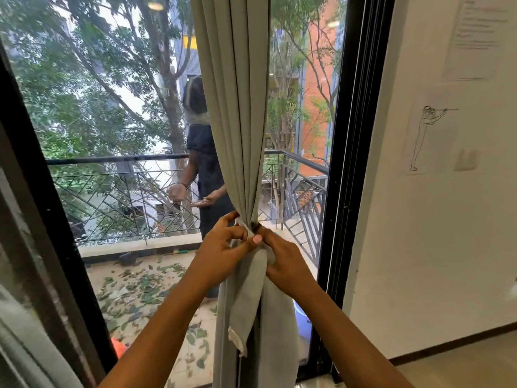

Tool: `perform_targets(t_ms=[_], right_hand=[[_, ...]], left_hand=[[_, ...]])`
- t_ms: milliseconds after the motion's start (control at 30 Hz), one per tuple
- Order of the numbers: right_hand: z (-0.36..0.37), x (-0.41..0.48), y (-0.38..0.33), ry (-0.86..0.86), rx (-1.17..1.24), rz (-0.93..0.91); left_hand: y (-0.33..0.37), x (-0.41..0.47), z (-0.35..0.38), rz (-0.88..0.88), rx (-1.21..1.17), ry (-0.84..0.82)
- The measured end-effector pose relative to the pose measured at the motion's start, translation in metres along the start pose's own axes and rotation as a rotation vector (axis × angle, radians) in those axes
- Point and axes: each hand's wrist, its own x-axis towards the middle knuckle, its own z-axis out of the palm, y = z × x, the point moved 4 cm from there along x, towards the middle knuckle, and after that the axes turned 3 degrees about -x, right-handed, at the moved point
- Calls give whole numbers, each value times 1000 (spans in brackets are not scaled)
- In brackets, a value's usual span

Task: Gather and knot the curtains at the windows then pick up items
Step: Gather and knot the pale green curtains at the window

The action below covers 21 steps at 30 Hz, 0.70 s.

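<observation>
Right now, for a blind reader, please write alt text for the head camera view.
The left hand and right hand grip a gathered grey curtain at its knot, before a black-framed glass door. Outside, a person stands at a balcony railing among fallen leaves.

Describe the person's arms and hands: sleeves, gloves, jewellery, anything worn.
Nothing worn shows. The left hand and right hand have no gloves, and no rings are visible. The left forearm and right forearm have no sleeve, watch or bracelet down to the frame's bottom edge. The one thumbnail in view is short.
</observation>
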Motion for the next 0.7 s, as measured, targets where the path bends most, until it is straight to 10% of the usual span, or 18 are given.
perform_targets(t_ms=[700], right_hand=[[4, -2, 13, 276, 317, 108]], left_hand=[[3, 50, -34, -77, 340, 221]])
